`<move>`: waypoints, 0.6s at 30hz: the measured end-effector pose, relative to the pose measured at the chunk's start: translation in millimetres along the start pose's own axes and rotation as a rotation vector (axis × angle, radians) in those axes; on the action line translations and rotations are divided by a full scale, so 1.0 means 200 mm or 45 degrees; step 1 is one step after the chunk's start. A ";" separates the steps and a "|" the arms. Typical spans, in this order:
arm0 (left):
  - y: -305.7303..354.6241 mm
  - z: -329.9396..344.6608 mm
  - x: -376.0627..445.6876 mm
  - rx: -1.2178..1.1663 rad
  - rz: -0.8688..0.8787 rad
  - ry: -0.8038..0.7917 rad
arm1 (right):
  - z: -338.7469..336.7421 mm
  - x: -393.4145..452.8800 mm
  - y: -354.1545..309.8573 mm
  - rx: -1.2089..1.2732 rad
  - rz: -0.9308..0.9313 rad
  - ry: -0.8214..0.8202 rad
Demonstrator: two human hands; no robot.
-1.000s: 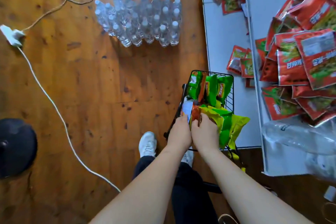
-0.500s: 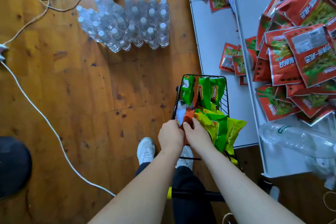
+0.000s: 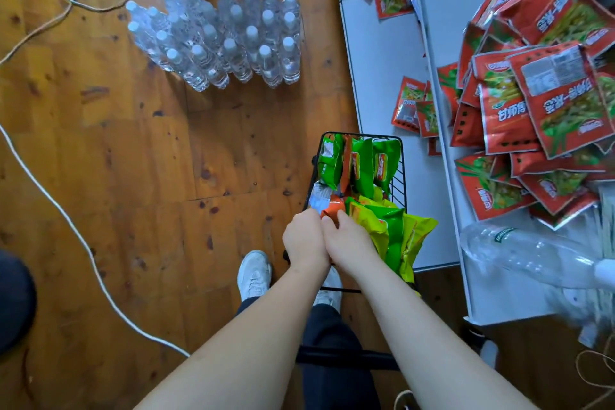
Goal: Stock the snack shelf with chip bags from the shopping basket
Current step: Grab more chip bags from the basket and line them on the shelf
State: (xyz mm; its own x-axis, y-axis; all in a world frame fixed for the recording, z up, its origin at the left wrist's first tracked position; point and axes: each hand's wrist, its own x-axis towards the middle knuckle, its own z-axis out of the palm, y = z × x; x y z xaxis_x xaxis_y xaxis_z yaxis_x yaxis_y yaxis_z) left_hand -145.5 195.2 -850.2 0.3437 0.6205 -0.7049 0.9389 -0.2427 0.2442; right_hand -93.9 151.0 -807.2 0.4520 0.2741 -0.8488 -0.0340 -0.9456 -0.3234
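Shelf (image 3: 382, 53) bare beyond crowded basket (image 3: 401, 156), seemingly.

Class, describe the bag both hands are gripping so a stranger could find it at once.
Find the black wire basket on the wooden floor beside the white shelf. At its near end, the left hand and right hand meet on an orange bag, the only orange one among green and yellow bags.

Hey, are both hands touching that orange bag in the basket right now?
Touching. The head view shows the left hand and right hand closed together on the orange bag, fingers overlapping its near edge.
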 end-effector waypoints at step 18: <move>-0.02 -0.16 -0.25 -0.024 0.047 0.278 | -0.14 -0.04 0.23 -0.232 -0.199 0.524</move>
State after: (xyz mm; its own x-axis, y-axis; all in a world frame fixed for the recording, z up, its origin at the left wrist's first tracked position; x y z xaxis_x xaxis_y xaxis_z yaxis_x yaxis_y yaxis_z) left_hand -166.6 188.6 -794.6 0.3719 0.7585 -0.5351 0.9251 -0.2555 0.2809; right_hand -73.9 99.8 -803.1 0.7560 0.3583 -0.5479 0.2030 -0.9240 -0.3241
